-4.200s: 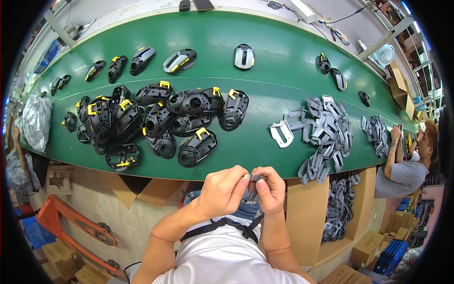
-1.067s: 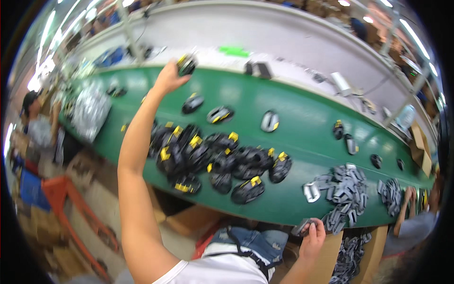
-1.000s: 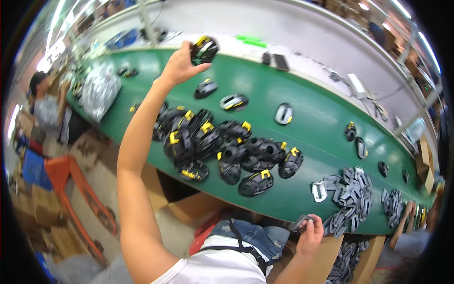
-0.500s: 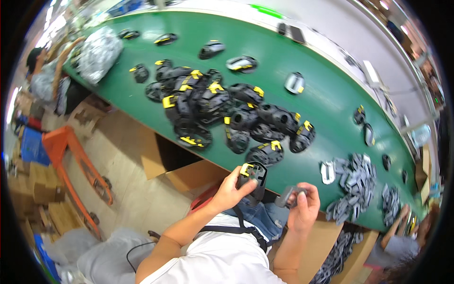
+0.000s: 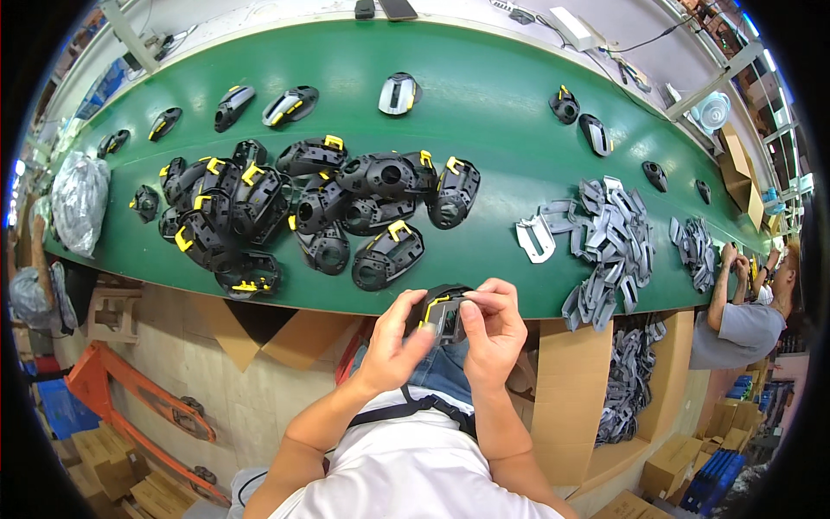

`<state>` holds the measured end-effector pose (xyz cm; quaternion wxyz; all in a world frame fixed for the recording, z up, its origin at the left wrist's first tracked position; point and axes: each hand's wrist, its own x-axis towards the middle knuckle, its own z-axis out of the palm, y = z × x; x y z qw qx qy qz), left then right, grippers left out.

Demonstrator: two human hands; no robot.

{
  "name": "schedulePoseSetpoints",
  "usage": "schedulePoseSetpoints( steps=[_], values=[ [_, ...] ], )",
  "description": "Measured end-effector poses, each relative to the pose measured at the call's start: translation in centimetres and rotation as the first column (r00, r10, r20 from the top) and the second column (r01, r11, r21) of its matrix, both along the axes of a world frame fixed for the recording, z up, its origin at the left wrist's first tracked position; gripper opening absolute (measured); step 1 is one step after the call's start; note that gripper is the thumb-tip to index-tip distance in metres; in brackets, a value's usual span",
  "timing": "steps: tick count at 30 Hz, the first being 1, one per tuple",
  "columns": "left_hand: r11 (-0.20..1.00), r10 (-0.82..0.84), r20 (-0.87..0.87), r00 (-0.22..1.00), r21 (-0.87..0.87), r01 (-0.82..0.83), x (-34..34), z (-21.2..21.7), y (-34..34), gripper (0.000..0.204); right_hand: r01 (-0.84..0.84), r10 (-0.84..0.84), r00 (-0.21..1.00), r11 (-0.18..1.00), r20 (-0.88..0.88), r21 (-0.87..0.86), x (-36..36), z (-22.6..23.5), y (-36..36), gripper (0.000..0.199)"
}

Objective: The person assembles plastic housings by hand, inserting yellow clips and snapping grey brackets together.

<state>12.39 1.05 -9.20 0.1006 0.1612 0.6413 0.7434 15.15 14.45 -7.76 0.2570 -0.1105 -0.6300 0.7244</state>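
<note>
At the table's near edge, my left hand (image 5: 391, 344) is closed around the side of a black plastic housing (image 5: 451, 291) with a yellow clip. A grey plastic insert (image 5: 443, 319) lies against the housing's open face. The thumb and fingers of my right hand (image 5: 494, 336) pinch the insert and housing at the right side. Whether the insert is seated cannot be made out. Just beyond my hands is a pile of similar black housings with yellow clips (image 5: 389, 256). Off to the right lies a heap of grey inserts (image 5: 609, 229), with one paler insert (image 5: 536, 240) beside it.
Along the green table (image 5: 484, 104) several housings with inserts stand in a row. An open cardboard box (image 5: 571, 389) of grey parts is below, right. A plastic bag (image 5: 80, 203) sits far left, above an orange pallet jack (image 5: 91, 381). Co-workers are at both ends; one grey sleeve (image 5: 735, 333) shows right.
My hands have come together, and the grey insert, held apart before in my right hand, is now against the black housing. The view has turned to the right.
</note>
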Motion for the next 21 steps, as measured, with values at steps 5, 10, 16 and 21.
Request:
schedulePoseSetpoints(
  steps=[5, 10, 16, 21],
  values=[
    [0.998, 0.063, -0.023, 0.998, 0.019, -0.063, 0.5, -0.2, 1.6, 0.044, 0.004, -0.007, 0.997, 0.999, -0.077, -0.040, 0.0, -0.8, 1.0, 0.015],
    [0.999, -0.010, -0.140, 0.990, -0.043, 0.004, 0.0, 0.0, 1.2, 0.035, -0.161, 0.147, 0.985, 0.968, -0.087, -0.190, 0.3, 0.5, 1.4, 0.020],
    [0.997, 0.029, -0.219, 0.975, -0.061, -0.043, 0.5, 1.0, 1.1, 0.025, -0.383, 0.385, 0.915, 0.923, 0.123, -0.043, 2.2, 0.8, 2.7, 0.033],
    [0.987, 0.071, -0.321, 0.944, -0.112, -0.112, 1.1, 1.2, 2.3, 0.027, -0.293, 0.304, 0.951, 0.943, 0.050, -0.155, 2.2, 0.7, 2.6, 0.030]
  ],
)
